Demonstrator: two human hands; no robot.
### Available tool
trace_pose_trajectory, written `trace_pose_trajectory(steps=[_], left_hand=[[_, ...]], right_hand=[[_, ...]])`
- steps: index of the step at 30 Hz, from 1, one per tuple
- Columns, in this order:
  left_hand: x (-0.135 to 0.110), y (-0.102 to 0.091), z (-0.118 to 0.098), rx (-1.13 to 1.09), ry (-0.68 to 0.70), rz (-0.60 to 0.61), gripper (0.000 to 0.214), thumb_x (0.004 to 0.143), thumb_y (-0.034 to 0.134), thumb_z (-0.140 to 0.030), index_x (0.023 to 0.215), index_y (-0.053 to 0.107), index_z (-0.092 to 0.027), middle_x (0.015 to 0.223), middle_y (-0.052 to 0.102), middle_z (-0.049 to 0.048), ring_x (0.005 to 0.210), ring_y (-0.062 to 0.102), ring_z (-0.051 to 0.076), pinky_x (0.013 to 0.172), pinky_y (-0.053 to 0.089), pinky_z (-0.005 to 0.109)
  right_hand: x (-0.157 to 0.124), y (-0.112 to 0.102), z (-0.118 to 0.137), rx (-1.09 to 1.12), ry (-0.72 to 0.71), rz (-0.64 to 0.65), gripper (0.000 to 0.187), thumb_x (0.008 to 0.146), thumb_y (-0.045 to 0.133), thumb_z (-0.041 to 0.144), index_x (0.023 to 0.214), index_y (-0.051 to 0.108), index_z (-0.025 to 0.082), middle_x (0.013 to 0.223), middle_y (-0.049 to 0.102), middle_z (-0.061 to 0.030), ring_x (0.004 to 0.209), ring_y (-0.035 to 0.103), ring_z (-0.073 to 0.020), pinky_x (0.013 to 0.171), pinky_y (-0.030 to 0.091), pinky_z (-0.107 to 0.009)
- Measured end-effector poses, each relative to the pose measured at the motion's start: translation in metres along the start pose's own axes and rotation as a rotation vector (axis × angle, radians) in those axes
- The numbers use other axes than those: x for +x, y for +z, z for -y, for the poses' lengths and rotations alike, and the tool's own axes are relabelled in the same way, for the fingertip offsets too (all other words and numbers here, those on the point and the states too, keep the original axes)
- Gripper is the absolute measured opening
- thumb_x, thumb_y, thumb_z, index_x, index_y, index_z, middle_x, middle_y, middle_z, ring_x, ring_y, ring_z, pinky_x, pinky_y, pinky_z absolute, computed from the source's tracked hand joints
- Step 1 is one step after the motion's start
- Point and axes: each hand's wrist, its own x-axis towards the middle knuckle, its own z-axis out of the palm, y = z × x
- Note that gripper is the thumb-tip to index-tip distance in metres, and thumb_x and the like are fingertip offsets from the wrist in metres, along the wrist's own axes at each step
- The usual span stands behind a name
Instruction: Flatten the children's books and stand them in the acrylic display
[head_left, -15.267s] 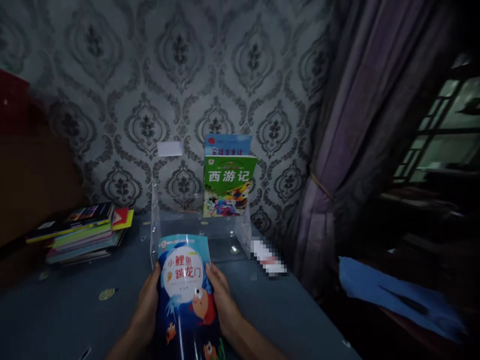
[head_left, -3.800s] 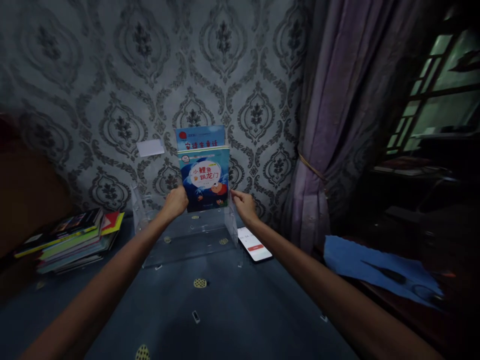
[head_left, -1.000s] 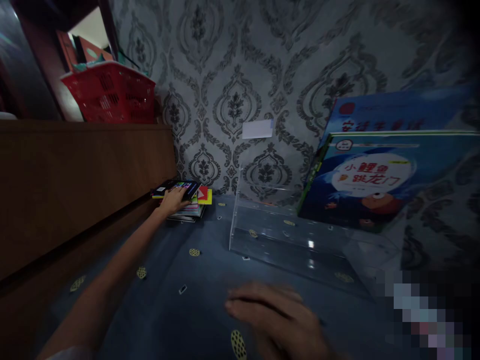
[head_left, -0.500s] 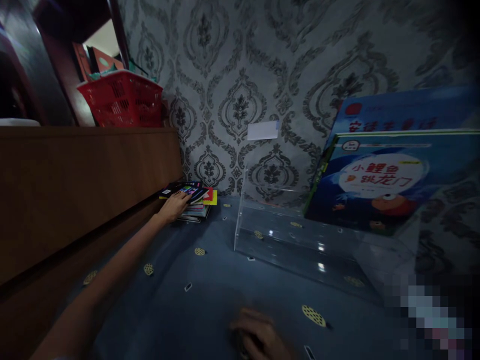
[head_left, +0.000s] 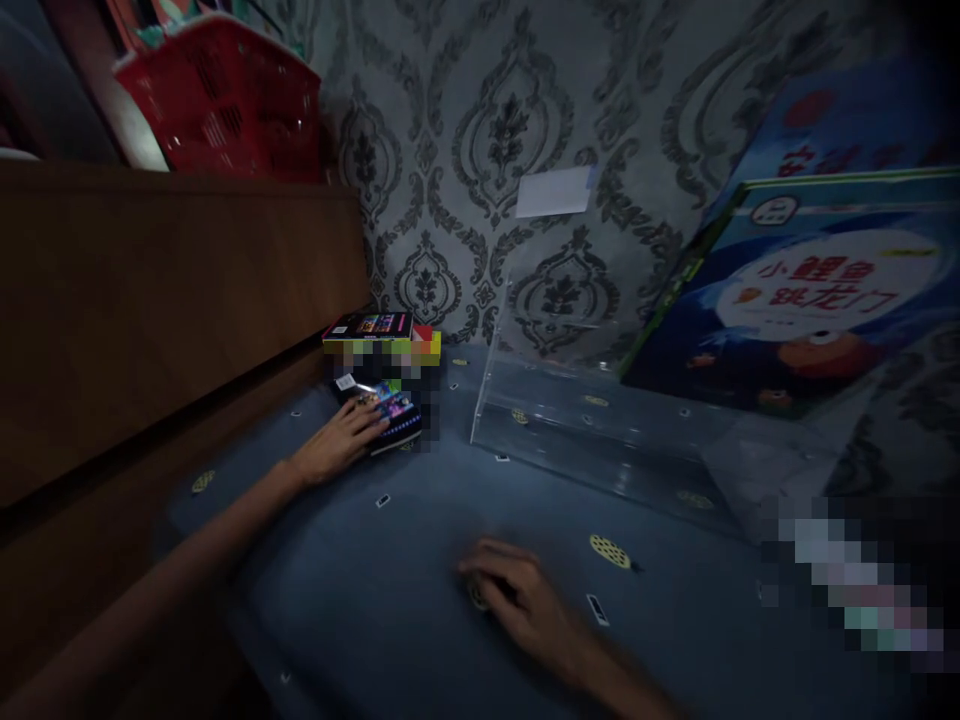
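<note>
My left hand grips a dark book with a colourful cover, fingers on top and the thumb out of sight. The book is in front of a small stack of books, whose top one is black with a pink edge. My right hand, loosely curled, hovers over or rests on the near part of the blue tablecloth. It holds nothing, and there is a gap between thumb and forefinger. Farther right, a clear acrylic stand carries blue picture books.
A wooden cabinet borders the table on the left, with a red plastic basket on top. Patterned wallpaper covers the wall behind, and a white card shows in front of it. Something blurred out lies at lower right.
My left hand has drawn the dark book off the stack towards me. My right hand shows more fully, and the view has tipped downward.
</note>
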Motion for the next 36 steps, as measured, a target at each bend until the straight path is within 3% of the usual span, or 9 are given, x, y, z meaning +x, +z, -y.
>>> trace_pose_trajectory(steps=[3, 7, 12, 15, 19, 22, 24, 30, 36], left_hand=[[-0.024, 0.006, -0.026, -0.156, 0.024, 0.057, 0.054, 0.094, 0.044, -0.013, 0.147, 0.041, -0.027, 0.144, 0.053, 0.0104, 0.139, 0.042, 0.023, 0.119, 0.027, 0.051], [-0.044, -0.003, -0.055, -0.331, 0.041, 0.109, 0.055, 0.096, 0.046, -0.018, 0.147, 0.04, -0.034, 0.148, 0.05, 0.0047, 0.142, 0.038, 0.022, 0.121, 0.025, 0.05], [-0.063, -0.018, -0.091, -0.466, 0.103, 0.19, 0.061, 0.091, 0.052, -0.021, 0.148, 0.037, -0.037, 0.156, 0.039, 0.0028, 0.146, 0.031, 0.025, 0.122, 0.015, 0.056], [-0.072, -0.022, -0.102, -0.481, 0.058, 0.233, 0.065, 0.088, 0.054, -0.021, 0.148, 0.038, -0.038, 0.16, 0.032, 0.0011, 0.15, 0.021, 0.028, 0.12, 0.009, 0.061], [-0.079, -0.014, -0.102, -0.499, -0.183, 0.146, 0.05, 0.096, 0.043, -0.029, 0.146, 0.042, -0.032, 0.163, 0.022, 0.0029, 0.151, 0.017, 0.029, 0.119, 0.024, 0.056], [-0.075, 0.002, -0.099, -0.446, -0.484, 0.021, 0.047, 0.101, 0.031, -0.037, 0.144, 0.044, -0.022, 0.16, 0.031, 0.01, 0.145, 0.032, 0.027, 0.116, 0.034, 0.049], [-0.069, 0.011, -0.099, -0.399, -0.546, -0.005, 0.051, 0.1, 0.035, -0.044, 0.142, 0.045, -0.017, 0.158, 0.034, 0.013, 0.143, 0.036, 0.029, 0.116, 0.035, 0.048], [-0.054, 0.016, -0.108, -0.453, -0.368, 0.025, 0.054, 0.097, 0.04, -0.05, 0.141, 0.049, -0.02, 0.157, 0.037, 0.0101, 0.142, 0.039, 0.028, 0.115, 0.038, 0.045], [-0.047, 0.025, -0.123, -0.37, -0.286, -0.021, 0.051, 0.099, 0.04, -0.044, 0.143, 0.045, -0.02, 0.157, 0.036, 0.0123, 0.143, 0.037, 0.029, 0.114, 0.039, 0.049]], right_hand=[[0.001, 0.0, 0.003, -0.006, 0.005, 0.006, 0.031, 0.088, 0.042, 0.012, 0.09, 0.073, 0.018, 0.075, 0.068, -0.0046, 0.068, 0.063, -0.0158, 0.065, 0.049, -0.027], [0.002, -0.001, 0.005, -0.001, -0.017, -0.021, 0.031, 0.088, 0.043, 0.012, 0.091, 0.073, 0.018, 0.073, 0.067, -0.0034, 0.066, 0.063, -0.0149, 0.064, 0.05, -0.026], [0.0, -0.001, 0.003, -0.013, -0.002, -0.18, 0.028, 0.09, 0.045, 0.014, 0.094, 0.072, 0.019, 0.076, 0.069, -0.0039, 0.069, 0.065, -0.016, 0.066, 0.053, -0.028], [0.001, -0.002, 0.002, -0.074, -0.019, -0.261, 0.026, 0.092, 0.046, 0.015, 0.099, 0.071, 0.019, 0.092, 0.071, -0.008, 0.086, 0.068, -0.0195, 0.077, 0.056, -0.034], [0.003, 0.0, -0.002, -0.16, -0.049, -0.172, 0.028, 0.092, 0.049, 0.016, 0.113, 0.067, 0.018, 0.117, 0.066, -0.012, 0.109, 0.064, -0.0229, 0.092, 0.054, -0.041], [0.003, 0.002, -0.002, -0.207, -0.119, -0.105, 0.026, 0.092, 0.05, 0.016, 0.11, 0.068, 0.017, 0.116, 0.067, -0.0129, 0.106, 0.064, -0.0231, 0.091, 0.055, -0.043], [0.001, 0.003, 0.0, -0.214, -0.183, -0.087, 0.024, 0.091, 0.05, 0.014, 0.106, 0.069, 0.016, 0.109, 0.07, -0.0124, 0.099, 0.065, -0.0224, 0.087, 0.056, -0.041], [-0.006, 0.004, 0.006, -0.204, -0.334, -0.081, 0.022, 0.092, 0.05, 0.015, 0.106, 0.068, 0.016, 0.083, 0.073, -0.0068, 0.076, 0.067, -0.0183, 0.073, 0.056, -0.033], [-0.005, 0.003, 0.002, -0.325, -0.251, -0.157, 0.021, 0.093, 0.049, 0.016, 0.103, 0.067, 0.016, 0.086, 0.071, -0.0074, 0.076, 0.065, -0.0192, 0.07, 0.055, -0.034]])
